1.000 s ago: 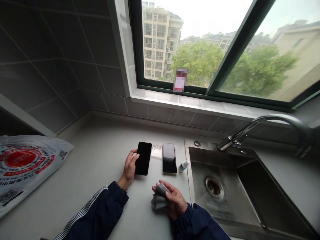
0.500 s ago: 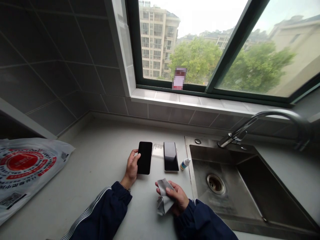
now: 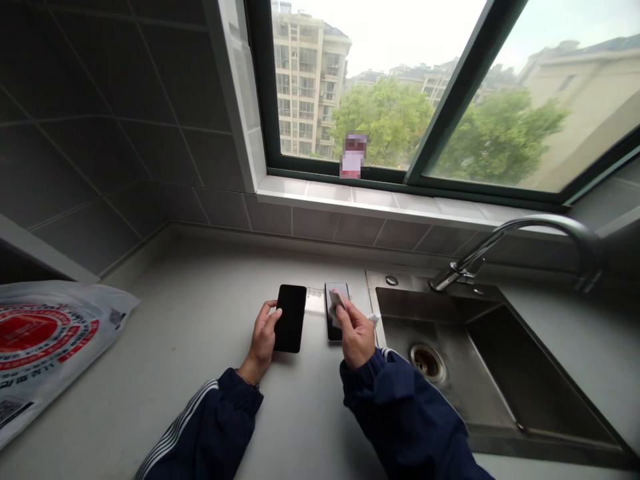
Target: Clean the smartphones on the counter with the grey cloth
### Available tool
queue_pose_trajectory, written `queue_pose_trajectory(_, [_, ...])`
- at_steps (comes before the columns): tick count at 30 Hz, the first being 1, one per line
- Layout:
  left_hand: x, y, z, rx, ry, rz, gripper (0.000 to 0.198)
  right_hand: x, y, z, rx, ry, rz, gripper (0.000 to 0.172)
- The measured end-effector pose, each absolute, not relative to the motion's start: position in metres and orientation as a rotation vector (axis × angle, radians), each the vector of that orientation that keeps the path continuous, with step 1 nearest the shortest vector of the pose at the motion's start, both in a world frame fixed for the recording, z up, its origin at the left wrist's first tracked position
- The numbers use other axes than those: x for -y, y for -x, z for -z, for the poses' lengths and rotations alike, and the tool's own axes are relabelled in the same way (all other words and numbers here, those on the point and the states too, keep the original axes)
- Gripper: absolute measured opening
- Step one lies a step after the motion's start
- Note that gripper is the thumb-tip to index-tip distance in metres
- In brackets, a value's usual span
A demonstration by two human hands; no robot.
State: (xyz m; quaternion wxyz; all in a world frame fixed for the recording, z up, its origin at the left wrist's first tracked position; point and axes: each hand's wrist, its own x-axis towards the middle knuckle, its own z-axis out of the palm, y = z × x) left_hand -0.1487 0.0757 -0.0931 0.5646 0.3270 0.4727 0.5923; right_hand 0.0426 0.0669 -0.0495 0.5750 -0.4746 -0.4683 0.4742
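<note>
Two black phones lie side by side on the grey counter. My left hand [image 3: 263, 337] rests at the left edge of the left phone [image 3: 291, 317], fingers curled against it and thumb on its side. My right hand [image 3: 354, 331] is closed on a small grey cloth [image 3: 334, 301] and presses it onto the right phone [image 3: 336, 307], covering most of that screen. A pale card or case [image 3: 315, 301] lies between the phones. The small white spray bottle [image 3: 373, 319] is mostly hidden behind my right hand.
A steel sink [image 3: 450, 360] with a drain sits right of the phones, its tap [image 3: 505, 247] arching above. A white plastic bag with red print [image 3: 45, 347] lies at the left. Grey tiled walls and a window sill [image 3: 380, 200] close off the back.
My right hand lifted the cloth from the counter near my body and carried it forward onto the right phone. The left hand stayed at the left phone.
</note>
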Motion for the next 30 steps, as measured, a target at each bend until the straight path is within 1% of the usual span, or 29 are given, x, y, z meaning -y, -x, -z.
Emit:
queue_pose_trajectory(2, [-0.073, 0.147, 0.093, -1.087, -0.757, -1.360, 0.027, -0.079, -0.031, 0.038, 1.263, 1.084, -0.939, 0.038])
queue_pose_trajectory(4, [-0.071, 0.145, 0.092, -1.060, -0.744, -1.347, 0.027, -0.083, -0.018, 0.038, 1.884, 1.143, -0.488, 0.045])
queue_pose_trajectory(5, [-0.070, 0.144, 0.092, -1.051, -0.738, -1.352, 0.028, -0.084, -0.012, 0.042, 2.144, 1.149, -0.317, 0.048])
queue_pose_trajectory(6, [-0.071, 0.144, 0.092, -1.046, -0.730, -1.365, 0.028, -0.083, -0.007, 0.047, 2.254, 1.114, -0.296, 0.051])
queue_pose_trajectory(8, [-0.072, 0.144, 0.094, -1.038, -0.703, -1.390, 0.031, -0.080, 0.001, 0.058, 2.348, 1.108, -0.287, 0.060])
queue_pose_trajectory(13, [-0.076, 0.148, 0.098, -1.028, -0.608, -1.418, 0.042, -0.075, 0.005, 0.064, 2.441, 1.151, -0.272, 0.064])
queue_pose_trajectory(20, [-0.071, 0.151, 0.086, -0.711, -0.434, -1.207, 0.067, -0.070, 0.003, 0.065, 2.518, 1.141, -0.330, 0.074])
queue_pose_trajectory(22, [-0.069, 0.151, 0.082, -0.658, -0.398, -1.177, 0.069, -0.066, 0.003, 0.067, 2.538, 1.131, -0.384, 0.078])
queue_pose_trajectory(27, [-0.068, 0.149, 0.074, -0.611, -0.404, -1.110, 0.067, -0.058, 0.003, 0.067, 2.514, 1.042, -0.506, 0.082])
queue_pose_trajectory(30, [-0.070, 0.148, 0.073, -0.622, -0.418, -1.126, 0.069, -0.054, 0.000, 0.071, 2.401, 0.944, -0.501, 0.079])
